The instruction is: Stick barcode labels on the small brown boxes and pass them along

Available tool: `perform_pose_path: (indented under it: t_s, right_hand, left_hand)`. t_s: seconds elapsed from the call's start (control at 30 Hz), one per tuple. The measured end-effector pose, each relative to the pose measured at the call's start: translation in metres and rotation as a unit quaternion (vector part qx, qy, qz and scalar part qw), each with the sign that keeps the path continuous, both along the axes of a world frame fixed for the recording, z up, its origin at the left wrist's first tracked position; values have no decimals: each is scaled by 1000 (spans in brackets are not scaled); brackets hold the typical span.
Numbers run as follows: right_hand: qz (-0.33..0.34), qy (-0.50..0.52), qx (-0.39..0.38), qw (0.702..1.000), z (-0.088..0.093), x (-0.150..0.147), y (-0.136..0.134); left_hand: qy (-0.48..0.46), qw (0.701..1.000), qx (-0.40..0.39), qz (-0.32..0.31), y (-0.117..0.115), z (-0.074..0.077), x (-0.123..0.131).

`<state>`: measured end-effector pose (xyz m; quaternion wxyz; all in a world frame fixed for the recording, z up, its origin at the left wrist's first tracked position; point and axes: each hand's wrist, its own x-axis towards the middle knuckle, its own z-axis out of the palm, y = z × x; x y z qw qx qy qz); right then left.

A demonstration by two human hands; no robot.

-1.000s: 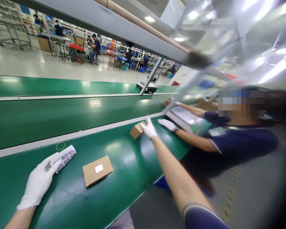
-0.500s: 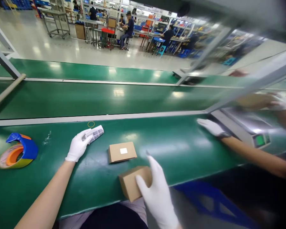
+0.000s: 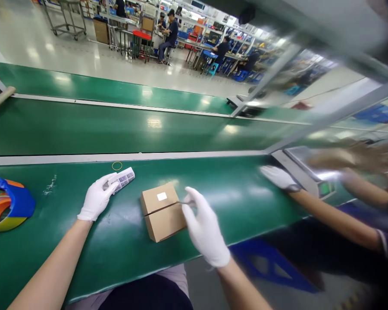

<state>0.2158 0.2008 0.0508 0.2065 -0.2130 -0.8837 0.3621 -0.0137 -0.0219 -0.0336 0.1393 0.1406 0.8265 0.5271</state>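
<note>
On the green bench (image 3: 245, 206), the plain box (image 3: 166, 224) now touches the near side of the labelled box (image 3: 153, 200); a moment ago it lay apart. Your right hand (image 3: 205, 228) rests right of the labelled box, its grip impossible to tell. Left of the labelled box, your left hand (image 3: 95, 202) pinches the label strip (image 3: 125, 178).

Left picture edge cuts off tape dispenser (image 3: 6, 206). The co-worker's far hand (image 3: 352, 157) and its load are motion-blurred and unidentifiable. Print on label strip (image 3: 125, 178) and sticker (image 3: 162, 196) is too small to read. The right hand (image 3: 203, 226) hides right end of near box (image 3: 163, 224); grip unclear.
</note>
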Motion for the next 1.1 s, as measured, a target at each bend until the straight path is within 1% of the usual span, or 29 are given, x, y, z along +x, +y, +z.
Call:
perform_pose_path:
  t_s: [0.07,0.1,0.2,0.27,0.4,0.57,0.73,0.83,0.93,1.1]
  right_hand:
    - [42,-51,-102,993,14,1,8]
    - [62,-76,-137,986,20,0,10]
    - [90,-124,-184,971,29,-5,11]
    - [92,-148,-191,966,29,-9,9]
    - [97,-178,-181,962,21,-12,5]
    - [92,-151,-144,974,15,-8,3]
    - [98,-133,-166,972,15,-6,2]
    - [102,-131,-177,970,17,-7,1]
    - [101,-134,-175,970,17,-7,0]
    - [105,-133,-160,972,16,-7,-1]
  left_hand:
    - [-12,1000,-3,0,1,2,0]
    - [-18,1000,-4,2,1,3,0]
    - [-22,1000,-8,6,1,2,-1]
    - [-11,1000,-13,11,1,-1,-2]
    - [-5,999,-28,21,0,-5,-3]
    - [-6,999,-28,22,1,-2,-3]
    - [-6,999,-30,31,2,-2,-2]
    - [-7,999,-19,25,2,-2,-1]
    - [-3,1000,-21,17,2,-3,-2]
    - [-2,999,-27,24,0,-7,-4]
